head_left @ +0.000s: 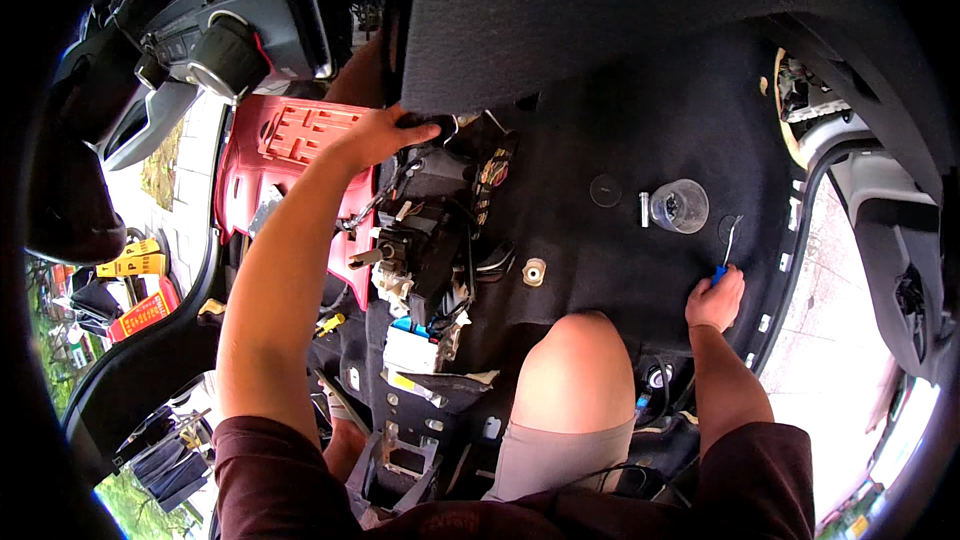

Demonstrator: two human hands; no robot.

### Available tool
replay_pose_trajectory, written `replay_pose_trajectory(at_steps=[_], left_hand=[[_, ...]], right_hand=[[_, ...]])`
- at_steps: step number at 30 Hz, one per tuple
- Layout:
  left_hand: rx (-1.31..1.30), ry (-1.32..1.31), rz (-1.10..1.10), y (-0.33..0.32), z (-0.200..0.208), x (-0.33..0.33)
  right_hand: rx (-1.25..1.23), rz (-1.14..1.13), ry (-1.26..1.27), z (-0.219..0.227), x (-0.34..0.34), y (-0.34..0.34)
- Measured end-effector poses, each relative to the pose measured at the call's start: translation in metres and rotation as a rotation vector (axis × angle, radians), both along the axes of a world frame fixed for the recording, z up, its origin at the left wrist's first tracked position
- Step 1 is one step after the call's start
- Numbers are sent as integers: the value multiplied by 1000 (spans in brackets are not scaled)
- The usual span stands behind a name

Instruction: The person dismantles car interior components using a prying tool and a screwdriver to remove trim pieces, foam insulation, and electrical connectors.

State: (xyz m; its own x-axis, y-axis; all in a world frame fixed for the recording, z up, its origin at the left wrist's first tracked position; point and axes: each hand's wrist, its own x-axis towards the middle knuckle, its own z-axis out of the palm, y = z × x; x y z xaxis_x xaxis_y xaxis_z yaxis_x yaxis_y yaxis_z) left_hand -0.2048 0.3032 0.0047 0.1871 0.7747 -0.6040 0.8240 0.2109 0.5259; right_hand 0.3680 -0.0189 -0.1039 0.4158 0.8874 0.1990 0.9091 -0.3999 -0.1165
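Note:
My right hand (pixel 716 298) is closed around a blue-handled tool (pixel 720 275) with a thin metal shaft. Its tip points away from me, near a round mark in the black carpet (pixel 620 270). Just left of that tip stands a clear plastic cup (pixel 692 208) with small dark pieces inside, and a short silver cylinder (pixel 645 210) is beside it. My left hand (pixel 382 138) reaches to the far end of the exposed center console (pixel 430 240), under the edge of a large dark panel (pixel 560 30). Its thumb and fingers close on something dark that I cannot make out.
A red plastic panel (pixel 290 175) lies beyond my left forearm. Loose wiring (pixel 490 185) and brackets line the console. A round fitting (pixel 534 272) sits in the carpet near my knee (pixel 575 370). The door sill (pixel 785 260) borders the right side, with an open door (pixel 895 240) outside.

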Motion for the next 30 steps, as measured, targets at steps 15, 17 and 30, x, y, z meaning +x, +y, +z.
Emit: replay_pose_trajectory(at_steps=[15,17,30], left_hand=[[250,-466,410,14,-26,-54],[415,-473,279,18,-23,-39],[645,38,131,32,-49,-88]], right_hand=[[54,43,-43,-7,0,1],[28,20,-22,-3,1,-2],[-18,25,59,-1,-19,13]])
